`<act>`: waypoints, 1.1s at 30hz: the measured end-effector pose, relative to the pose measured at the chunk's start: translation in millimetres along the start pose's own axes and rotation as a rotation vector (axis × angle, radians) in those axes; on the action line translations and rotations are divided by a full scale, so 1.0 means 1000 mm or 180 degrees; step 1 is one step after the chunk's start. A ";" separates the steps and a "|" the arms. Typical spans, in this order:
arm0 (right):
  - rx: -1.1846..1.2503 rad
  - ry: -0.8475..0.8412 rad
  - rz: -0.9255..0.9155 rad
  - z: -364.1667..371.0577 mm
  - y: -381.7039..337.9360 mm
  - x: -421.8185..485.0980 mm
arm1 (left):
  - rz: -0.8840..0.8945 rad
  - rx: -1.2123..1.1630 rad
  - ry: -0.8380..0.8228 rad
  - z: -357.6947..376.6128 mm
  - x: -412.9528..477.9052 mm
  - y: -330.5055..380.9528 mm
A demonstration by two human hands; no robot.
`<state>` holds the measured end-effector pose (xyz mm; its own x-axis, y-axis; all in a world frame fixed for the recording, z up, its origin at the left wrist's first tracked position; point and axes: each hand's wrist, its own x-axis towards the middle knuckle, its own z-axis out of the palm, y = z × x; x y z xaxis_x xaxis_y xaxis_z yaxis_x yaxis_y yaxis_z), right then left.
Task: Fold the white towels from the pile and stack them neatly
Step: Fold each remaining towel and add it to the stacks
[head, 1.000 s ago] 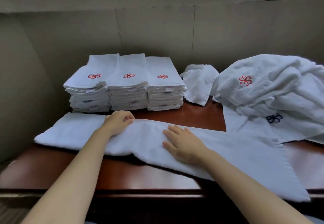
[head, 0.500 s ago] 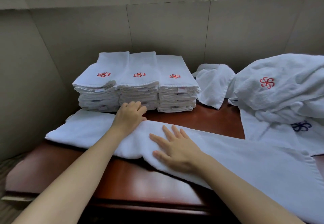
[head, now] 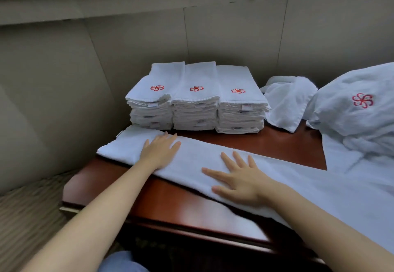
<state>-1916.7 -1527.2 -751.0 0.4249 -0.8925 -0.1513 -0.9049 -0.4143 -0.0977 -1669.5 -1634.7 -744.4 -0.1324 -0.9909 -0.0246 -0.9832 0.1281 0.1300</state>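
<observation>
My left hand [head: 160,152] lies flat on the long towel [head: 198,161], palm down, fingers straight and close together, pointing away from me toward the stacks; it holds nothing, it only presses on the cloth near the towel's left end. My right hand [head: 238,181] is flat too, fingers spread wide and straight, the thumb reaching out to the left, resting on the same towel nearer its front fold. The two hands are apart, with a stretch of bare cloth between them. The towel is folded lengthwise into a long band that runs across the reddish-brown wooden table [head: 177,203] from the far left corner toward the right, where it widens and runs out of view at the lower right edge. Its near edge is a soft rounded fold; its surface looks smooth between my hands. Just behind the towel's left end stand three stacks of folded towels [head: 196,99], side by side and touching, each top towel showing a red embroidered flower; the left stack is just beside my left fingertips. To the right of the stacks a loose crumpled white towel [head: 287,103] leans against the wall [head: 132,43]. Farther right is the pile of unfolded towels [head: 354,118], heaped high, with a larger red flower on its top cloth; its lower cloth spreads down onto the table and meets the long towel. Patterned carpet [head: 27,212] shows to the left of the table.
</observation>
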 end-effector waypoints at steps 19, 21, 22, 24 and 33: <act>0.0570 0.0293 0.0099 0.003 -0.012 -0.010 | -0.2403 -0.5132 0.1268 -0.035 -0.039 -0.045; 0.1337 0.0424 0.0126 -0.006 -0.009 -0.013 | -0.1819 -0.3903 0.1785 -0.038 -0.043 -0.026; 0.1922 0.0516 0.0216 -0.012 -0.008 -0.014 | -0.1428 -0.3388 0.1875 -0.039 -0.047 -0.012; 0.3538 0.0737 0.0614 -0.029 -0.007 -0.019 | -0.0576 -0.2584 0.1906 -0.040 -0.059 0.020; 0.5796 0.0585 0.2079 -0.045 0.040 -0.058 | 0.2433 -0.0299 0.0595 -0.012 -0.112 0.122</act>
<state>-1978.5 -1499.9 -701.7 -0.0301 -0.8629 -0.5045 0.2589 0.4807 -0.8378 -1773.1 -1508.1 -713.8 -0.7351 -0.6214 0.2711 -0.6125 0.7801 0.1271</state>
